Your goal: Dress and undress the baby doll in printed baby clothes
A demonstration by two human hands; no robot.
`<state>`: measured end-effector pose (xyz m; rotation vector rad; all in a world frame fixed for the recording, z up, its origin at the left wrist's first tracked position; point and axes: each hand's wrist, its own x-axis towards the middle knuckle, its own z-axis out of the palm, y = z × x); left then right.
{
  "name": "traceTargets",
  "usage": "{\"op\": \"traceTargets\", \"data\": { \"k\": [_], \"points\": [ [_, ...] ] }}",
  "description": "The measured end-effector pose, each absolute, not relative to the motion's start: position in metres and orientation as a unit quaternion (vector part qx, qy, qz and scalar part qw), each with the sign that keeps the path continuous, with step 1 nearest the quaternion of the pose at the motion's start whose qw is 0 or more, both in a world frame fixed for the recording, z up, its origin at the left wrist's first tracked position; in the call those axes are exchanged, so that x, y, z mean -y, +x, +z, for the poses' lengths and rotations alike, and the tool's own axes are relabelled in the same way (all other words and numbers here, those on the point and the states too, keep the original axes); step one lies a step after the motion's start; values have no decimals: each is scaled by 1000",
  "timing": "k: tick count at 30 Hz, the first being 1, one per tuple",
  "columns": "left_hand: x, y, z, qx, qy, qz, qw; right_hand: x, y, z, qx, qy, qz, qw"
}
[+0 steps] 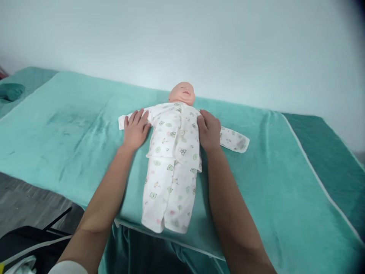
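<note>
A baby doll (pixel 182 93) lies on its back, dressed in a white printed long-sleeved top (pixel 168 131) and matching trousers (pixel 169 194). Its sleeves stretch out to both sides, and the trouser legs point toward me. My left hand (pixel 136 129) rests flat on the sleeve at the left, fingers stretched out. Over the sleeve at the right, my right hand (pixel 209 129) lies against the top near the doll's shoulder, its fingers bent together. Whether they pinch the cloth is hidden from this side.
A teal velvety cover (pixel 71 125) is spread over the bed, with a darker teal part (pixel 333 152) at the right. Behind stands a pale wall (pixel 182 42). A black item (pixel 31 243) with a pale strap sits at the lower left, by the grey floor (pixel 19 201).
</note>
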<state>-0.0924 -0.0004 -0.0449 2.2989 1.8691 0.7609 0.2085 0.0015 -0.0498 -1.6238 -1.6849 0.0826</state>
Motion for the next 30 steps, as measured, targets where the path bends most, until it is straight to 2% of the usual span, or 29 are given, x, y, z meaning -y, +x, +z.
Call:
{"op": "traceTargets", "data": {
  "k": [6,10,13,16,21,30],
  "points": [
    [34,-137,-59,-689,701,185,-11,43,260,-66,593,-757,19,272],
    [49,-136,-64,-705,675,218,-3,75,294,-75,570,-790,20,226],
    [67,-134,-68,-699,663,269,10,100,299,-82,576,-783,3,237],
    [105,-131,-72,-676,668,310,24,130,284,-87,603,-743,-13,290],
    [176,-115,-77,-639,689,334,74,187,236,-85,637,-672,40,376],
    [159,-88,-60,-600,718,316,160,206,197,-72,727,-613,56,306]
  ]
}}
